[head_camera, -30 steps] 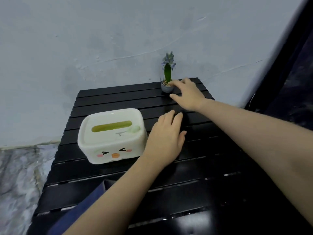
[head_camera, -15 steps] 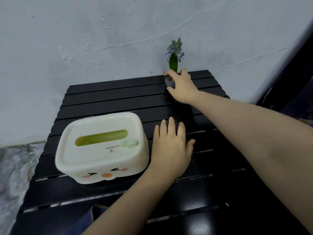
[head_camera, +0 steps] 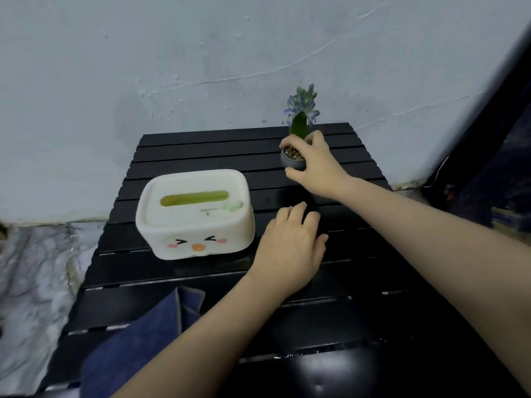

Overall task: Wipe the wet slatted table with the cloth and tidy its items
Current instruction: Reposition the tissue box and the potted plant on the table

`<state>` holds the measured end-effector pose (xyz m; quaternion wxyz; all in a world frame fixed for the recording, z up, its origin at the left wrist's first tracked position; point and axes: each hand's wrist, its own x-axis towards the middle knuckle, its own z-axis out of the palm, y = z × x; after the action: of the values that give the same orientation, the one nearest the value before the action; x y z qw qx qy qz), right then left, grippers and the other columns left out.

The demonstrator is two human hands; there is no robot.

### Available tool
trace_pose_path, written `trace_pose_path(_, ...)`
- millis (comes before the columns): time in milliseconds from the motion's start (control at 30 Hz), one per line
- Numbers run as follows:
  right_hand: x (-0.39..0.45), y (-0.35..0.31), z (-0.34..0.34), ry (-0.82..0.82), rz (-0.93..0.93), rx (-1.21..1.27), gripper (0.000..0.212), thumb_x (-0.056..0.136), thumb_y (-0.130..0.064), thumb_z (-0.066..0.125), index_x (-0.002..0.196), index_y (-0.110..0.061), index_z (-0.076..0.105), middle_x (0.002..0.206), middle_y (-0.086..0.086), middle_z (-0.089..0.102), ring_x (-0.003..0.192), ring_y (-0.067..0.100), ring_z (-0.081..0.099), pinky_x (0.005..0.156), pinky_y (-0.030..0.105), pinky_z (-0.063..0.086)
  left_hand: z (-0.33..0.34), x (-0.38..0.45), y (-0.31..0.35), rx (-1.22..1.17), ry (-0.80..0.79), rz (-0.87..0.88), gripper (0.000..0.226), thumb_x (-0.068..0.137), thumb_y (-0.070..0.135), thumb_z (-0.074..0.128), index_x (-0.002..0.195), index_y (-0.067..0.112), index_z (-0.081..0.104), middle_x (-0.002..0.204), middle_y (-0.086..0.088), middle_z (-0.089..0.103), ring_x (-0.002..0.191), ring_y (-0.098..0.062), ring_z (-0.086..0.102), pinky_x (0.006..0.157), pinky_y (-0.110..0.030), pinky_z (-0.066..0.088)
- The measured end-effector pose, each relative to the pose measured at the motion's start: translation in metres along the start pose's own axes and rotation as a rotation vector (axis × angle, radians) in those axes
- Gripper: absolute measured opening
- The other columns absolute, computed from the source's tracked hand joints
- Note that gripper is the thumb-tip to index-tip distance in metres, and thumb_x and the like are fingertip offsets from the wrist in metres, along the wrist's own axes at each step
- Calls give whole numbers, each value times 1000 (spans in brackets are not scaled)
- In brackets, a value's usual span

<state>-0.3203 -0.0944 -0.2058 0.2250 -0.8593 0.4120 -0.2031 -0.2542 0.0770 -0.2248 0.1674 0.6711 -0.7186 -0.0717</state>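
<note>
A black slatted table (head_camera: 201, 147) stands against a pale wall. My right hand (head_camera: 313, 165) grips a small grey pot (head_camera: 291, 163) holding a blue-flowered plant (head_camera: 301, 110), lifted just off the far slats. My left hand (head_camera: 290, 248) rests flat on the table's middle, fingers straight, just right of a white tissue box (head_camera: 195, 214) with a cartoon face. A dark blue cloth (head_camera: 138, 346) lies at the near left, partly under my left forearm.
The wall (head_camera: 201, 67) runs directly behind the table. A marbled floor (head_camera: 31, 282) shows on the left. A dark frame (head_camera: 488, 124) rises at the right. Wet glare sits on the near slats (head_camera: 316, 354).
My right hand has closed round the pot and drawn it a little nearer from the back edge. My left hand stays flat beside the tissue box. The camera has shifted.
</note>
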Motion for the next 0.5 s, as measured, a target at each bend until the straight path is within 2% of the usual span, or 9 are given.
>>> trace_pose_path(167, -53, -27, 2, -61, -42, 11, 41, 83, -22, 66, 119, -37, 51, 114, 7, 34, 109, 30, 41, 102, 44, 42, -16, -56, 3, 73, 0, -19, 42, 99, 38, 46, 131, 13, 56, 145, -9, 49, 125, -30, 48, 101, -43, 44)
trace_pose_path(333, -90, -48, 15, -114, -72, 48, 42, 84, -26, 67, 119, -40, 50, 116, 7, 35, 109, 30, 44, 102, 45, 43, -22, -107, -11, 109, -7, -123, 42, 98, 39, 48, 130, 15, 57, 143, -8, 51, 123, -30, 49, 99, -44, 45)
trace_pose_path(500, -108, -55, 31, -131, -71, 37, 42, 84, -25, 68, 122, -35, 51, 115, 9, 35, 110, 33, 43, 103, 46, 42, -20, -132, -19, 99, -6, -204, 38, 97, 36, 51, 127, 14, 60, 139, -9, 54, 118, -31, 51, 95, -45, 46)
